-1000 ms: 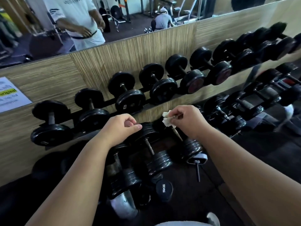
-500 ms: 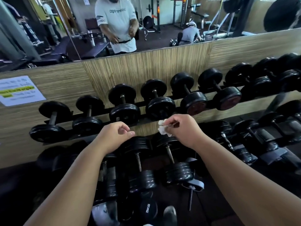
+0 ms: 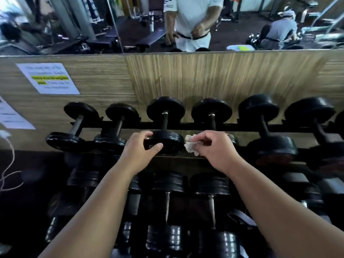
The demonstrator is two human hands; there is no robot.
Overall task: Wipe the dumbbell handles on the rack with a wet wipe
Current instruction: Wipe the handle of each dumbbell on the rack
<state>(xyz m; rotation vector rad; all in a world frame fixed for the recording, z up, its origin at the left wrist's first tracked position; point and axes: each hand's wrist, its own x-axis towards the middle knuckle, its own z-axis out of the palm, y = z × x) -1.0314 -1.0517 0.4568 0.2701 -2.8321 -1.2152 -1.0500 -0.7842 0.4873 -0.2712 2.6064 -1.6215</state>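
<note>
Upper tier of the rack (image 3: pixel 242 125): my left hand (image 3: pixel 140 148) curls round the 9 o'clock edge of the near plate of the third dumbbell (image 3: pixel 171 141) from the left. Its fingers lie over the plate's top rim and its thumb across the face.

My right hand (image 3: pixel 218 150) pinches a crumpled white wet wipe (image 3: pixel 190 146) between thumb and fingertips, the other fingers folded in. The wipe sits at 3 o'clock of that same plate, close beside it; whether it touches the plate I cannot tell. The dumbbell's bare handle (image 3: pixel 164 121) runs toward 12 o'clock from my left hand, apart from the wipe.

My right hand covers most of the near plate of the fourth dumbbell (image 3: pixel 211 108), whose far plate shows at 12 o'clock of the hand. A row of black dumbbells lines this tier, handles pointing away from me toward a wood-grain panel (image 3: pixel 214 77). The lower-tier dumbbells (image 3: pixel 168 183) lie beneath my forearms at 6 o'clock.

At 10 o'clock a paper notice (image 3: pixel 48 78) with yellow-marked lines is fixed to the panel, and a white cable (image 3: pixel 8 155) hangs at 9 o'clock. In the mirror (image 3: pixel 74 25) above, a person in a white shirt (image 3: pixel 191 19) stands at 12 o'clock and a person in grey (image 3: pixel 283 28) crouches at 1 o'clock.
</note>
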